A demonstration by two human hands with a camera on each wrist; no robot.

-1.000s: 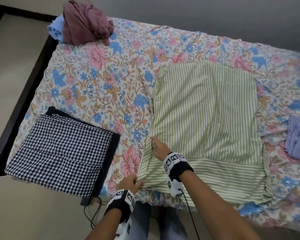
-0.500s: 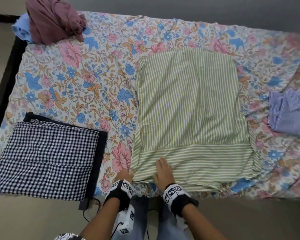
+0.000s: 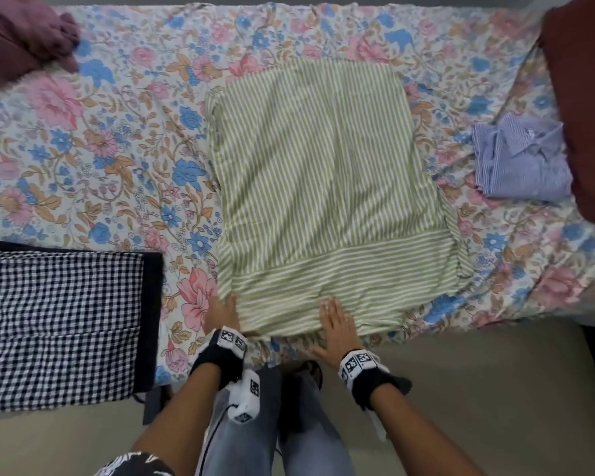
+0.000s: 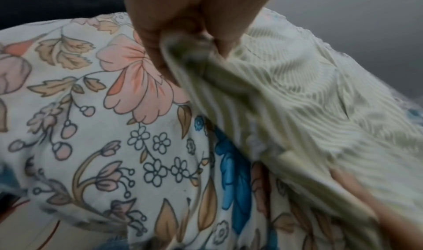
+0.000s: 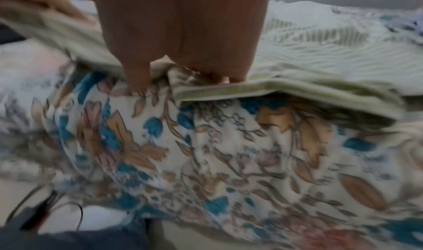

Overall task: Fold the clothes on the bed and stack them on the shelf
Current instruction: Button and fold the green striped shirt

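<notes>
Your left hand (image 3: 222,312) pinches the near-left corner of the green striped cloth (image 3: 320,187); your right hand (image 3: 335,326) lies flat on its near hem, fingers straight.

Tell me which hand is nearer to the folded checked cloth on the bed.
Left. The left hand grips the green striped garment at its near left corner, beside the checked cloth. The right hand rests farther right on the garment's near edge.
</notes>
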